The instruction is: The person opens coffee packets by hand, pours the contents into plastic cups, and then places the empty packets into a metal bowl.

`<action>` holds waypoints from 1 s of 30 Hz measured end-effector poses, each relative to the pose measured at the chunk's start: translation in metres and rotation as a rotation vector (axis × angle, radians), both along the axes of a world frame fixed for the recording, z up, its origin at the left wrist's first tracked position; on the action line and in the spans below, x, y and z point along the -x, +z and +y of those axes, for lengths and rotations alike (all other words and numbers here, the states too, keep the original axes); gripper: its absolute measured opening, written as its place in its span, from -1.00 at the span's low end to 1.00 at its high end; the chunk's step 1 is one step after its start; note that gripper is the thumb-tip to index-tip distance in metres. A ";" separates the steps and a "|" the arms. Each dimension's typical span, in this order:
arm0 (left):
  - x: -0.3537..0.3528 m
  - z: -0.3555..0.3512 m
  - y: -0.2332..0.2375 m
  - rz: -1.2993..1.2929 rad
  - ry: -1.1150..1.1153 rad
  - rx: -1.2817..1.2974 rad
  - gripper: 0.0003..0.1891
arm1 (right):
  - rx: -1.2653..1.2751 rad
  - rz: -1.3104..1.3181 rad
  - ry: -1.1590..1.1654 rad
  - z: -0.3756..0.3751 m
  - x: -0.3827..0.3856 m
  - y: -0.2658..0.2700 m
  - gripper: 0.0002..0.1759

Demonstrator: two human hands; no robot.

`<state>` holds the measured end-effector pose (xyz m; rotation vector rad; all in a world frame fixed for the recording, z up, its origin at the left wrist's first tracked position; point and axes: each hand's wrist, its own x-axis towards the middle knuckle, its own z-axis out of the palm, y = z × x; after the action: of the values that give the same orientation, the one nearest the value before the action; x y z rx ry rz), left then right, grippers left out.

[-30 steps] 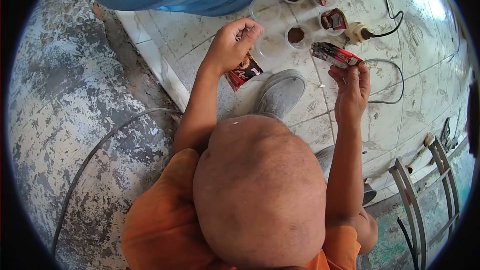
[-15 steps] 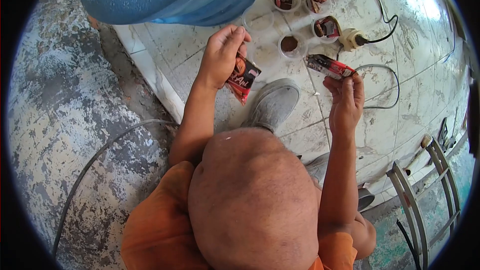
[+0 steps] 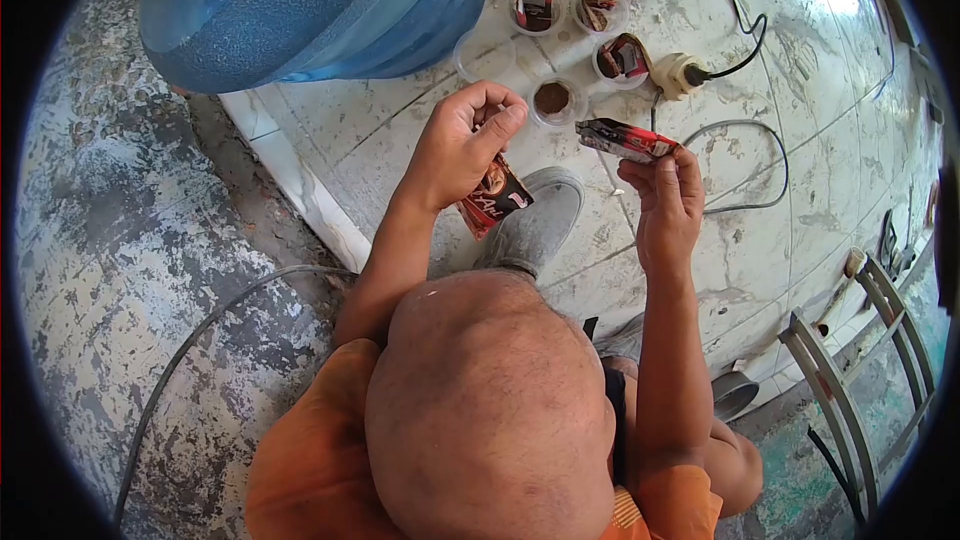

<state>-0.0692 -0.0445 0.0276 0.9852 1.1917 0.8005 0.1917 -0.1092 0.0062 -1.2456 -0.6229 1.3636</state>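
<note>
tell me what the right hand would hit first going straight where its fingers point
Probably the plastic cup with a torn sachet in it, though the right hand may be higher and pass over it.

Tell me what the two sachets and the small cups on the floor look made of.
Left sachet in the left hand and right sachet in the right hand: probably thin printed plastic or foil film, glossy, creased. Cups: seemingly thin clear plastic; floor tiles show through.
</note>
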 end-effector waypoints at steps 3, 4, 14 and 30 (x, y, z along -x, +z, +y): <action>-0.002 0.001 0.002 0.008 -0.014 0.001 -0.77 | 0.010 0.003 -0.001 -0.002 0.000 -0.002 -0.73; -0.003 0.000 0.002 0.016 -0.019 -0.003 -0.77 | 0.018 0.005 -0.003 -0.002 -0.001 -0.003 -0.73; 0.004 -0.001 -0.007 0.018 0.059 -0.008 -0.69 | 0.025 0.087 -0.029 -0.001 0.000 -0.008 -0.76; -0.003 -0.001 -0.003 -0.245 0.390 0.134 -0.60 | 0.013 0.268 -0.029 -0.003 0.007 -0.010 -0.77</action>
<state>-0.0659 -0.0455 0.0243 0.5312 1.2196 1.0986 0.1851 -0.1117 -0.0042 -1.0546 -0.4076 1.4807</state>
